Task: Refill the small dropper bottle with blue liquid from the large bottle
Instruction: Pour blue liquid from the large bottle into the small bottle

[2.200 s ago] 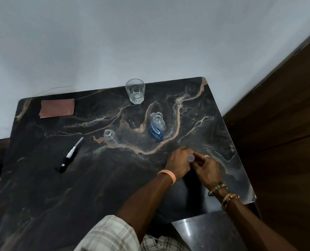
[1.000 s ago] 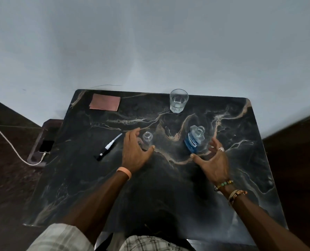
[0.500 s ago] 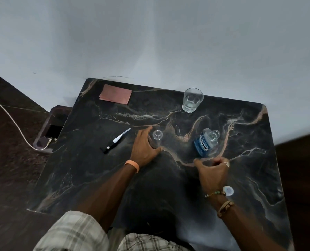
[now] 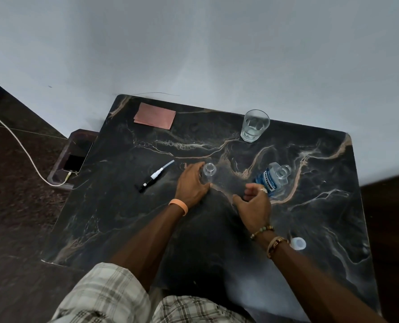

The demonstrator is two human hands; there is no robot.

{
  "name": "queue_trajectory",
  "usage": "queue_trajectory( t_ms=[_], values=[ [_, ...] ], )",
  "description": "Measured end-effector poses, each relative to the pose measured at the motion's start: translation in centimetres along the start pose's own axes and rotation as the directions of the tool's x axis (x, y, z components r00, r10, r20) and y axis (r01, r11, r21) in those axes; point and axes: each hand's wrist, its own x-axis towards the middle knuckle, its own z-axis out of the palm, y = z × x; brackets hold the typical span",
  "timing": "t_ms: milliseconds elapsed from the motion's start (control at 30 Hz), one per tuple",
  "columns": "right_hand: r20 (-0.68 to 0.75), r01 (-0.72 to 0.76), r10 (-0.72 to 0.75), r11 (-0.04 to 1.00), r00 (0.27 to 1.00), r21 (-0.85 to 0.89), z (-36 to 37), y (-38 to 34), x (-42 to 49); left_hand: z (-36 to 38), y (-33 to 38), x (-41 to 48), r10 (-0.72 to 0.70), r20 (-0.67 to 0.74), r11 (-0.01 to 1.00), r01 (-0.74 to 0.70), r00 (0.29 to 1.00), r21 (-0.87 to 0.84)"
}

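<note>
The small clear dropper bottle (image 4: 208,172) stands uncapped on the dark marble table (image 4: 124,217), and my left hand (image 4: 190,184) is wrapped around its left side. The large bottle (image 4: 273,178) with a blue label and blue liquid stands open to the right. My right hand (image 4: 254,201) hovers just left of and in front of it, fingers loosely curled, holding nothing. The dropper (image 4: 156,176), black bulb and white collar, lies flat to the left of my left hand. A white cap (image 4: 298,243) sits by my right wrist.
A glass of water (image 4: 254,125) stands at the table's back edge. A folded pink cloth (image 4: 155,118) lies at the back left. Off the table's left side a phone (image 4: 75,163) on a white cable rests on a low stand. A white wall lies behind the table.
My left hand stays on the small bottle. My right hand has shifted left, away from the large bottle's front. The view has tilted slightly.
</note>
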Motion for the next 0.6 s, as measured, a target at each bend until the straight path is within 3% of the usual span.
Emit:
queue_trajectory(
  t_ms=[100, 233, 400, 600],
  values=[
    [0.177, 0.048, -0.040, 0.998, 0.983, -0.044, 1.9, -1.5, 1.0, -0.1, 0.1, 0.0, -0.003, 0.005, 1.000, 0.003, 1.000, 0.017],
    [0.285, 0.091, -0.079, 0.995, 0.955, -0.028, 3.9, -3.8, 2.0, -0.4, 0.1, 0.1, -0.011, 0.031, 1.000, 0.010, 0.999, 0.013],
    [0.292, 0.202, -0.178, 0.978, 0.940, -0.052, 4.9, -5.4, 2.8, -0.7, 0.3, 0.3, 0.012, 0.010, 0.998, -0.011, 1.000, -0.057],
    [0.200, 0.249, -0.239, 0.968, 0.950, -0.027, 4.0, -6.6, 2.8, -1.6, 1.3, 1.2, 0.078, -0.024, 0.991, -0.080, 0.997, -0.107]
  ],
)
